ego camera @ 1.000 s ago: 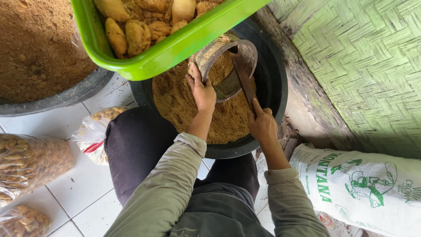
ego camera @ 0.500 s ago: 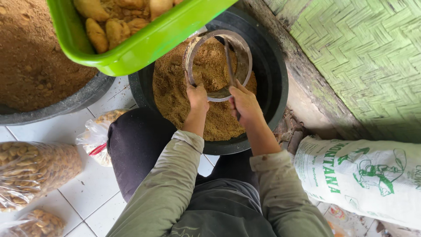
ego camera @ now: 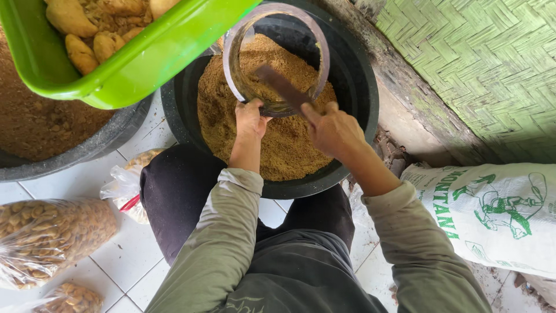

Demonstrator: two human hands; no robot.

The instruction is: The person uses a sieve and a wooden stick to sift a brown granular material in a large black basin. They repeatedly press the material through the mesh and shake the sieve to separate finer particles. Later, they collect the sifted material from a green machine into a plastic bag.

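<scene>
My left hand (ego camera: 250, 119) grips the near rim of a clear round container (ego camera: 238, 47) held over a black basin (ego camera: 362, 81) full of brown crumbly powder (ego camera: 284, 145). The container holds some of the same powder. My right hand (ego camera: 333, 128) holds a flat brown stick (ego camera: 279, 84) whose end reaches into the container's mouth. Both hands are above the basin, between my knees.
A bright green tub (ego camera: 145, 61) with fried pieces hangs over the upper left. A second dark basin (ego camera: 87, 148) of brown powder sits at left. Clear bags of snacks (ego camera: 49, 235) lie on the white tiled floor. A white printed sack (ego camera: 492, 217) lies right, below a woven green wall (ego camera: 480, 69).
The container has turned from tilted sideways to mouth facing up and risen slightly. My right hand moved from the basin's lower right rim up to it, bringing the stick into its mouth.
</scene>
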